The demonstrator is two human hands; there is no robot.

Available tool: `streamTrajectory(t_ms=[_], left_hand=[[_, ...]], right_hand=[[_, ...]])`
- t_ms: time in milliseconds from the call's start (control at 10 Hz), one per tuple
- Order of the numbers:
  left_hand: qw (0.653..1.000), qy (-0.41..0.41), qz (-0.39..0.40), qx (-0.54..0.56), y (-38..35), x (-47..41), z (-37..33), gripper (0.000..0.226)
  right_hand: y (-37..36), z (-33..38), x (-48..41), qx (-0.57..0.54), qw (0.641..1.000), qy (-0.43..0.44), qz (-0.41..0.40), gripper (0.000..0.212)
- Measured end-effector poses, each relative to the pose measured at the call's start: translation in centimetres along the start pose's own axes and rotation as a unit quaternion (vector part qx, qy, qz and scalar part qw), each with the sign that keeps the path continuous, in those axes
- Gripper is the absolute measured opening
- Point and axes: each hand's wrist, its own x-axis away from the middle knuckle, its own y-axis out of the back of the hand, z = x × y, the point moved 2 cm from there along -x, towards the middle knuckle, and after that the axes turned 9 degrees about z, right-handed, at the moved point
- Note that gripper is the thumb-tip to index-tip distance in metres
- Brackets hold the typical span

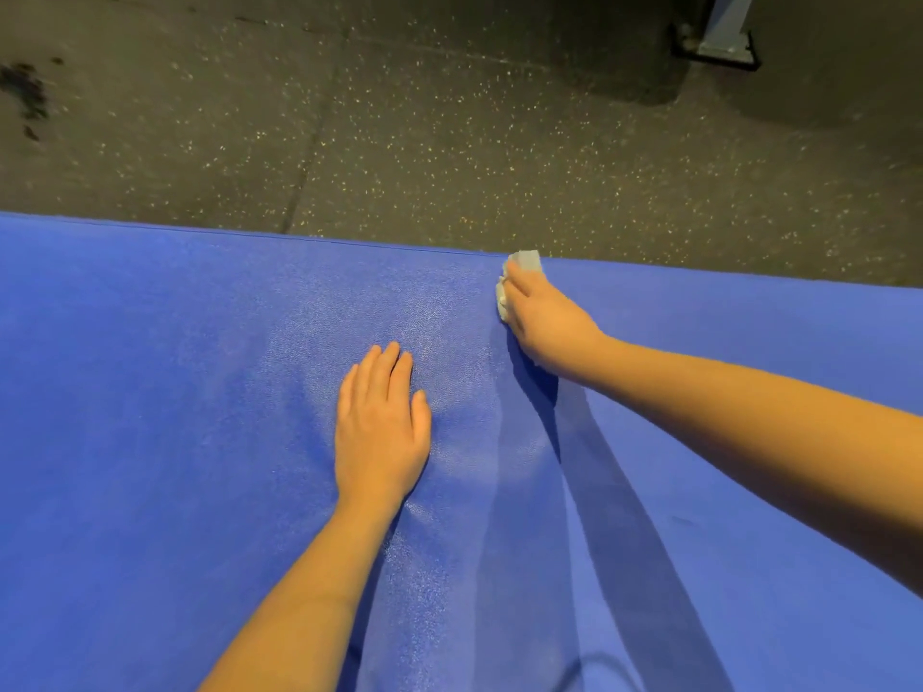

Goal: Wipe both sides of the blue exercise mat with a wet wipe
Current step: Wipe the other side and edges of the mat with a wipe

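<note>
2 hands on the blue exercise mat (pixel 175 392), one wiping at its far edge.

The mat lies spread on the dark speckled floor (pixel 449 142). The left hand (pixel 382 422) rests flat near the middle, fingers straight and together. The right hand (pixel 547 322) reaches to the far edge, fingers curled over a bunched wet wipe (pixel 529 261) and pressing it onto the mat.

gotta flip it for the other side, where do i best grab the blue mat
Probably its far edge, from the floor side with fingers slid under. The blue mat lies flat, so only an edge gives a pinch; this is the one edge in view, and the right hand holding the wet wipe is at it.
</note>
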Motion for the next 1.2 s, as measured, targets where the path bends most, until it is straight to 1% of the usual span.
streamTrajectory(t_ms=[100,200,300,400,500,600,700,800,900,1000,1100,1200], left_hand=[[1.000,-0.002,-0.009,-0.002,-0.2,-0.2,0.1,0.049],[1.000,-0.008,-0.020,-0.002,-0.1,-0.2,0.2,0.049],[1.000,-0.007,-0.022,-0.002,-0.2,-0.2,0.2,0.049],[1.000,-0.009,-0.025,-0.002,-0.3,-0.1,0.3,0.049],[1.000,-0.011,-0.028,0.001,-0.2,-0.1,0.3,0.049],[1.000,-0.011,-0.025,0.002,-0.2,-0.3,0.3,0.049],[1.000,-0.011,-0.025,-0.002,-0.2,-0.3,0.3,0.049],[1.000,-0.012,-0.028,-0.001,-0.3,-0.3,0.3,0.049],[1.000,-0.007,-0.027,0.002,-0.3,-0.2,0.2,0.049],[1.000,-0.007,-0.025,0.001,-0.3,-0.3,0.3,0.049],[1.000,-0.006,-0.026,0.001,-0.3,-0.3,0.3,0.049],[1.000,-0.005,-0.023,0.004,-0.3,-0.3,0.2,0.049]], right_hand=[[0.0,1.8,-0.6,-0.038,0.992,0.077,-0.091,0.041],[-0.2,0.1,-0.9,-0.117,0.986,0.096,-0.066,0.019],[0.0,-3.4,-1.6,-0.185,0.978,-0.064,-0.077,0.025],[-0.6,-3.7,-1.0,-0.164,0.979,-0.085,-0.089,0.035],[-1.2,-2.0,0.9,-0.157,0.980,0.077,-0.092,0.017],[-0.8,-3.7,2.4,-0.112,0.986,0.092,-0.080,0.016],[-1.4,-7.5,2.4,-0.139,0.984,-0.102,-0.043,0.027],[-1.1,-5.6,2.6,-0.125,0.983,-0.127,-0.042,0.029],[-1.1,-2.6,5.7,-0.120,0.990,0.073,-0.021,0.032],[-1.6,-4.6,6.7,-0.074,0.989,0.125,0.032,0.046],[-2.1,-7.9,4.8,-0.083,0.995,-0.044,0.028,0.066],[-1.5,-5.0,4.6,-0.080,0.994,-0.069,0.031,0.060]])
